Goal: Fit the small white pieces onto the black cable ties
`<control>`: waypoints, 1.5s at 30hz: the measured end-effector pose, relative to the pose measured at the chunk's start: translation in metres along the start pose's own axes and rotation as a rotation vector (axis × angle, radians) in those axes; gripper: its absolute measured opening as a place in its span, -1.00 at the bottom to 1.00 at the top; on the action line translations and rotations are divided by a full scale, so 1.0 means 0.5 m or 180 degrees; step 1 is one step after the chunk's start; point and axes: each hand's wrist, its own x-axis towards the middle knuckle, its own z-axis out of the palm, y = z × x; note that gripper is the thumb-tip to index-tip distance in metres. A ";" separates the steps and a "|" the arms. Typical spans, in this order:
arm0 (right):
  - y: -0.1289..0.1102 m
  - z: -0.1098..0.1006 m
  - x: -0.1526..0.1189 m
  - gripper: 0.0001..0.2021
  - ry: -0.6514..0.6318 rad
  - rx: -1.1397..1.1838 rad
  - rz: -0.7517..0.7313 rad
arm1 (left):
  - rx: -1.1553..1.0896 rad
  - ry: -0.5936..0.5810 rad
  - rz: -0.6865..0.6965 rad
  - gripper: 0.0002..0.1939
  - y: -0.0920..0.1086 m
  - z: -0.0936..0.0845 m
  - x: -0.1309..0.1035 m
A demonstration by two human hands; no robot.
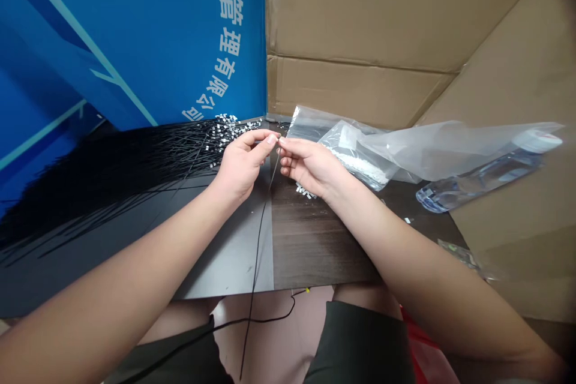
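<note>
My left hand [245, 159] is closed in a pinch at the upper end of a thin black wire [258, 234]. Close against it, my right hand [310, 162] pinches the same end between thumb and forefinger, its other fingers curled. What sits right at the fingertips is too small to make out. From there the wire hangs down over the table's front edge, between the legs. Beside my left hand lies a big bundle of black wires [112, 162], many with small white tips [222, 132]. Loose small white pieces [305, 191] lie below my right hand.
Behind my right hand lies a clear plastic bag [375, 177] with white pieces inside. A water bottle [483, 177] lies on its side at the right. Cardboard [360, 12] and a blue printed panel [180, 30] stand behind the table. A black cable [274, 318] crosses below its edge.
</note>
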 end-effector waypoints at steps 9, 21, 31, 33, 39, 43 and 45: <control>0.003 0.012 -0.004 -0.77 0.0096 -0.0417 -0.0429 | 0.0005 -0.0008 0.0082 -0.71 -0.004 0.001 -0.002; -0.005 -0.012 0.008 -0.83 0.0252 -0.1586 -0.0938 | 0.1378 -0.0178 0.0120 -0.74 0.040 -0.008 -0.007; -0.008 -0.002 -0.004 -0.88 0.0375 -0.1607 -0.0829 | 0.0550 0.0050 -0.0399 -0.88 0.027 -0.011 0.009; -0.010 0.002 -0.007 -0.90 0.0311 -0.1600 -0.0737 | 0.0365 0.0143 -0.0515 -0.91 0.026 -0.012 0.011; -0.008 0.006 -0.009 -0.91 0.0219 -0.1538 -0.0760 | 0.0263 0.0108 -0.0631 -0.93 0.025 -0.011 0.011; -0.004 0.004 -0.006 -0.92 0.0230 -0.1476 -0.0841 | 0.0322 0.0163 -0.0610 -0.92 0.026 -0.009 0.010; -0.002 0.002 -0.005 -0.92 0.0239 -0.1517 -0.0815 | 0.0357 0.0193 -0.0613 -0.91 0.027 -0.010 0.009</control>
